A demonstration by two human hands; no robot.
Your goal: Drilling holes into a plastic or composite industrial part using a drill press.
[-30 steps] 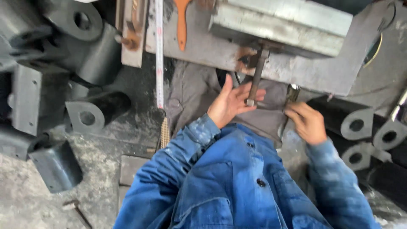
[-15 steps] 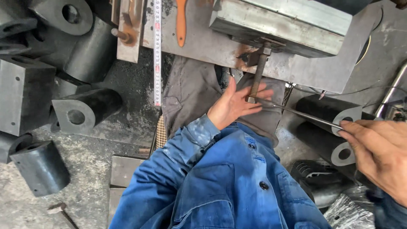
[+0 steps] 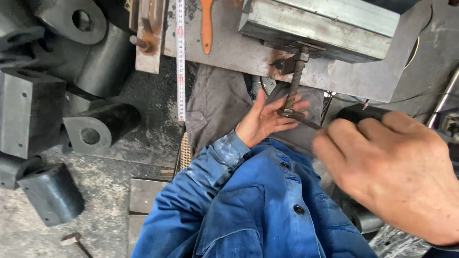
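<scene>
Left hand (image 3: 262, 122): fingers (image 3: 291, 114) lying spread and open, cupping the lower end of a threaded rod (image 3: 293, 86) and touching a flat dark wrench (image 3: 299, 118) seated there. The rod is running its long axis nearly upright in the view, leaning slightly, its lower end pointing toward the person and its upper end carrying a nut and entering the underside of a grey steel block (image 3: 320, 24). Rod surface is looking rusty brown, with a coarse thread. Right hand (image 3: 392, 172): fingers curling inward, blurred and close to the camera; whether they are gripping anything cannot be told. The wrench handle is running toward this hand and its far end is hidden behind it. Surrounding: steel plate (image 3: 239, 48) under the block, a measuring tape (image 3: 180, 57) hanging down, an orange-handled tool (image 3: 206, 24) cut off at the top edge, dark cylindrical castings (image 3: 95, 126) on the floor at left, blue jacket sleeve (image 3: 201, 191).
</scene>
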